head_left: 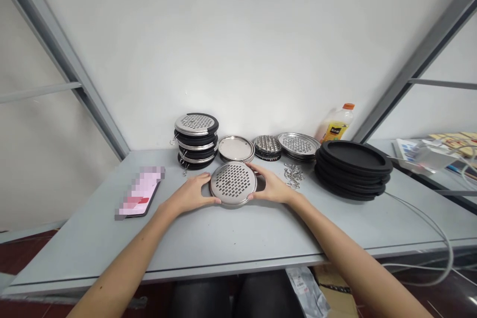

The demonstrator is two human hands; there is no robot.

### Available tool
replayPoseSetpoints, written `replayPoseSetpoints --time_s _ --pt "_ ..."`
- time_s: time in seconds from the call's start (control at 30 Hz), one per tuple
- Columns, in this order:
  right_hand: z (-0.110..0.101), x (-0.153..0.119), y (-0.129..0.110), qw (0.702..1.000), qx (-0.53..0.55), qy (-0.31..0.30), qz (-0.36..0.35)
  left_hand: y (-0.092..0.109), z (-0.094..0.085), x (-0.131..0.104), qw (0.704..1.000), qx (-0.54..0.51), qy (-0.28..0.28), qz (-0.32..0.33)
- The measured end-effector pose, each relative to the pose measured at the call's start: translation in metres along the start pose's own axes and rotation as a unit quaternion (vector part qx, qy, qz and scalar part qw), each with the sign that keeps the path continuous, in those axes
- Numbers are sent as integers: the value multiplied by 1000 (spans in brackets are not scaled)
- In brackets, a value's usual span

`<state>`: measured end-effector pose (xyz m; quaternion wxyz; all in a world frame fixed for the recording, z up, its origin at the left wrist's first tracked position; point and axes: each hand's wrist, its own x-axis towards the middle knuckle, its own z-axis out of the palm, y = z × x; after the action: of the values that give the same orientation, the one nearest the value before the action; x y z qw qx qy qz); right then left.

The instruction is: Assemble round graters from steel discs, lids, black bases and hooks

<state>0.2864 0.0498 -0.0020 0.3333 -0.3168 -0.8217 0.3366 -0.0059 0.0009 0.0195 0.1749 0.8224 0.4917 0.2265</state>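
Between my two hands is a round metal disc with slotted holes (233,182), tilted a little towards me at the middle of the grey table. My left hand (195,192) grips its left edge, thumb at the front. On the right edge, my right hand (269,184) holds it the same way, fingers behind the rim. Just behind stand a stack of plain metal discs (236,148), a stack of small grater discs (267,144) and a stack of perforated metal rings or plates (298,144). A pile of small metal clips (293,175) lies right of my right hand.
Black-rimmed discs with wire clasps (197,134) are stacked at the back left. Thick black rings (352,169) are piled at the right, before a bottle with an orange cap (338,123). A phone (143,191) lies left. Cables (428,218) trail over the table's right side.
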Motion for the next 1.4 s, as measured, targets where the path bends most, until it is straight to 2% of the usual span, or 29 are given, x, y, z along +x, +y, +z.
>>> replayPoseSetpoints --time_s 0.2,0.4,0.77,0.87,1.07,1.17,1.33,1.4 --pt "-5 -2 7 999 -28 -22 12 9 -1 -1 1000 -15 3 12" --pt "-17 -3 11 996 -73 -33 31 13 6 -1 1000 8 13 12" --pt "-14 2 12 996 -90 -20 7 5 7 2 999 -5 24 29" --pt "-12 3 12 994 -109 -12 6 -3 11 2 999 14 16 32" --pt "-9 3 14 990 -139 -18 8 -19 20 0 998 56 -7 -12" --pt "-10 3 13 991 -133 -25 12 -18 20 -2 998 64 -11 -25" --pt "-11 2 13 993 -107 -30 30 -9 17 -3 997 66 -43 24" --pt "-12 1 13 994 -100 -32 31 -7 18 -2 996 71 -48 25"
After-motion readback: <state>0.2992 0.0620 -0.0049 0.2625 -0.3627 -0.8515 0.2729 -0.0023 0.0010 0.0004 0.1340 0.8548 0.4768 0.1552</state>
